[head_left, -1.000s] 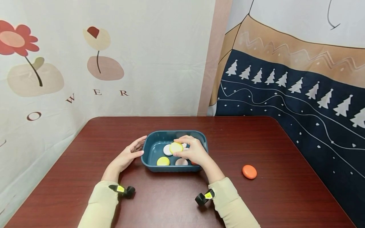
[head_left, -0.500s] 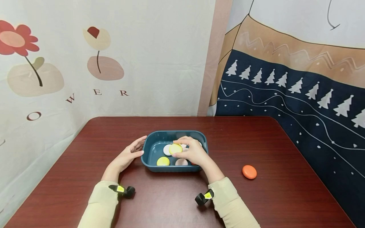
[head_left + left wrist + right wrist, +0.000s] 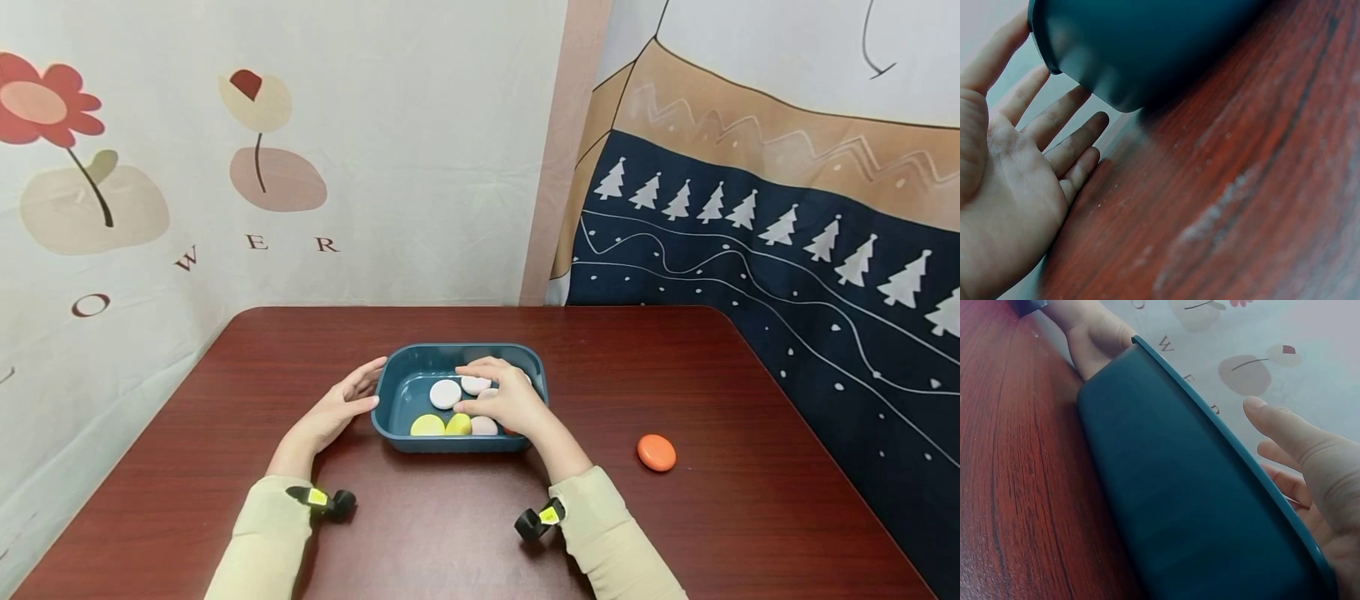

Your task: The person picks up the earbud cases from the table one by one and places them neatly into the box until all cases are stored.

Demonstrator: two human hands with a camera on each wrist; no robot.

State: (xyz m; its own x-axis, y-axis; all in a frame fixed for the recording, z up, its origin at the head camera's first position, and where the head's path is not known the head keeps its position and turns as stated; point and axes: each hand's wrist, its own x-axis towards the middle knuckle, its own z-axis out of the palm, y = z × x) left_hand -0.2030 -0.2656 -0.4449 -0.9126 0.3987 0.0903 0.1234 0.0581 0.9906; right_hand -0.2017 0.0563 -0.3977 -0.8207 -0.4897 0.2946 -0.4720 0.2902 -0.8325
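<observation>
A dark teal plastic box [image 3: 390, 435] stands on the table, with several round, smooth, disc-like pieces inside. My left hand [image 3: 327, 414] touches its left end, fingers mostly straight; in the left wrist view the teal box wall [image 3: 1116, 50] meets thumb and fingers. Over the box's right half hovers my right hand [image 3: 513, 400], fingers and thumb spread with nothing between them. Below its fingertips lie a yellow disc [image 3: 427, 426], a second yellow disc [image 3: 458, 425] tilted against it, a pale pink disc [image 3: 484, 427] and a white disc [image 3: 446, 394]. My right hand partly hides other pieces.
An orange disc [image 3: 656, 452] lies on the reddish-brown wooden table [image 3: 720, 525], to the right of the box. Behind the table hang a pale printed cloth [image 3: 420, 150] and a dark blue cloth with white trees [image 3: 675, 242]. Each wrist wears a small black camera.
The yellow disc my right hand was pinching has been let go and dropped to the front of the box, beside the other yellow disc. Both hands have stayed in about the same place.
</observation>
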